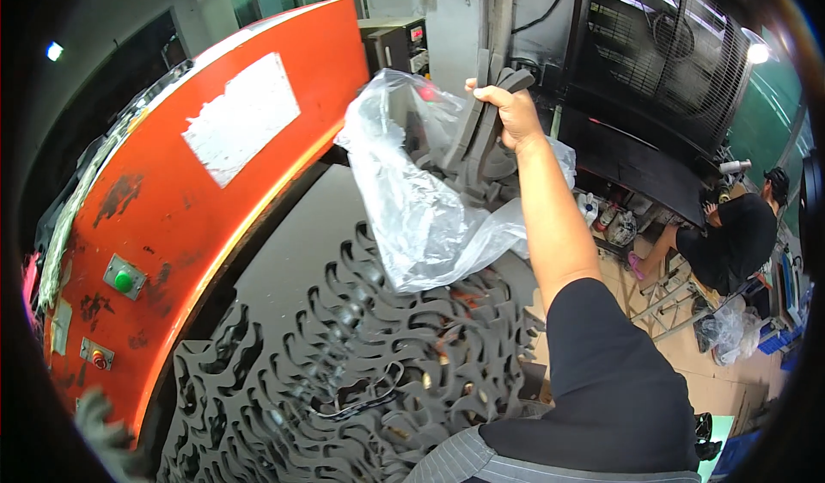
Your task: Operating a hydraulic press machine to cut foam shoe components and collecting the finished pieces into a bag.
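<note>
My right hand [514, 113] is raised at arm's length and shut on a small stack of curved dark grey cut pieces [478, 135]. The pieces hang at the mouth of a clear plastic bag [421, 217], which droops below and to the left of the hand, with more dark pieces showing through it. Below lies a dark grey foam sheet [284, 397] full of curved cut-out holes, with a thin metal outline cutter [365, 397] on it. A blurred grey glove-like shape [103, 431] at the lower left edge may be my left hand; its fingers cannot be made out.
A big orange press beam [215, 191] with a green button [124, 281] and a red button [99, 360] runs along the left. A large black fan [670, 62] stands behind. Another person in black [730, 242] bends over at the right, beside bags on the floor.
</note>
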`<state>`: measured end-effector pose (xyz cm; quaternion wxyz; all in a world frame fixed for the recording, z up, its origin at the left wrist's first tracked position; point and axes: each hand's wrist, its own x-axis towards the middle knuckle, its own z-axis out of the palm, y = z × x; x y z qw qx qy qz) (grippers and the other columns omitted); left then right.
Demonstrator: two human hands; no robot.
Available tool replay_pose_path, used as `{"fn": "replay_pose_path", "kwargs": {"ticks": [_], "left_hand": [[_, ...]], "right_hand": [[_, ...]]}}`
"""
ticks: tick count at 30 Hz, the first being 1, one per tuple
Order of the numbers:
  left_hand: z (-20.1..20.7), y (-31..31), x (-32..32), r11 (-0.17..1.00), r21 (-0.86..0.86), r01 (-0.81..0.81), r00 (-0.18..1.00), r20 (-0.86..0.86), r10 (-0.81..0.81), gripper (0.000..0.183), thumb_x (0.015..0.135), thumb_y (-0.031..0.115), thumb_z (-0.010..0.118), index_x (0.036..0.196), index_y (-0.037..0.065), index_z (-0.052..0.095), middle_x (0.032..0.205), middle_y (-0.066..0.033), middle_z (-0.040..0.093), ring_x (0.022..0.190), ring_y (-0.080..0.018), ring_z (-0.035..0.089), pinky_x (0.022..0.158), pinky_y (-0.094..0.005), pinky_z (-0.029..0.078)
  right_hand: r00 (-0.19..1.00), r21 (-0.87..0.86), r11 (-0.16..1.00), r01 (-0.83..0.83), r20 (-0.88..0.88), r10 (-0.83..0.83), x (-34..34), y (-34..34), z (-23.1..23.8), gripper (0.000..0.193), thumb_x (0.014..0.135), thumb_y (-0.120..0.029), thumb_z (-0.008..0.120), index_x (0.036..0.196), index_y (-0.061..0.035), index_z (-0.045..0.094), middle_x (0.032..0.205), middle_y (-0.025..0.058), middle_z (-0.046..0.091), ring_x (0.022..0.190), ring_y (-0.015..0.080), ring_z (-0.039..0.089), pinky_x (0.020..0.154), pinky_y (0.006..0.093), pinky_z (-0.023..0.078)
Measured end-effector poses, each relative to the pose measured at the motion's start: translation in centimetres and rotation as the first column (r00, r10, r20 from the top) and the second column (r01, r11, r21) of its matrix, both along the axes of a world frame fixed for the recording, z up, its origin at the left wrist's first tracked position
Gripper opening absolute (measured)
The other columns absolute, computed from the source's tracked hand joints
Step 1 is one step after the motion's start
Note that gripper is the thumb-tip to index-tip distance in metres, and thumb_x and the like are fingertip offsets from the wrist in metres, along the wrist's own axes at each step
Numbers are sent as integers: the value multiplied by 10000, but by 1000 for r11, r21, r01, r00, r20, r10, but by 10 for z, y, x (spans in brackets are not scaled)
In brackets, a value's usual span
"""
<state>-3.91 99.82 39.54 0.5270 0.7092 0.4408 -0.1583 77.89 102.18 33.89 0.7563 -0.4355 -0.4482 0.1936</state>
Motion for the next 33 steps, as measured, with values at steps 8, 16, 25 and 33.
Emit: {"fn": "replay_pose_path", "kwargs": {"ticks": [8, 16, 25, 33], "left_hand": [[-75, 126, 506, 682, -515, -519, -240, 854, 462, 295, 840, 264, 595, 994, 14, 619, 927, -90, 646, 853, -231, 636, 807, -356, 518], [-116, 149, 741, 561, -675, -480, -4, 641, 768, 451, 743, 271, 720, 1096, 44, 556, 1091, -119, 602, 981, -309, 592, 871, -564, 443], [-147, 188, 758, 737, -34, -675, 564, 621, 545, 1088, 731, 762, 398, 1377, -111, 331, 1396, -284, 398, 1319, -378, 384, 1087, -469, 284], [-119, 102, 647, 603, 740, -300, 825, 518, -226, 755, 907, 628, 313, 1284, -5, 480, 1317, -260, 497, 1263, -367, 458, 1057, -417, 347]], "right_hand": [[861, -595, 747, 297, 505, 59, 43, -15, -62, 1018, 710, -514, 742, 1368, 116, 288, 1355, 253, 427, 1257, 315, 434, 1034, 379, 358], [650, -520, 392, 759, 641, -408, 110, -124, -112, 1031, 735, -561, 702, 1479, -63, 193, 1477, 302, 214, 1363, 424, 266, 1091, 490, 265], [936, -389, 901, 194, -202, -289, 136, -158, -137, 450, 844, -24, 523, 1290, -44, 469, 751, 32, 580, 506, 81, 503, 503, 257, 501], [988, -234, 960, 153, 52, -144, 67, -159, -87, 298, 926, -91, 538, 1212, -10, 551, 851, -12, 532, 620, 22, 419, 569, 168, 382]]}}
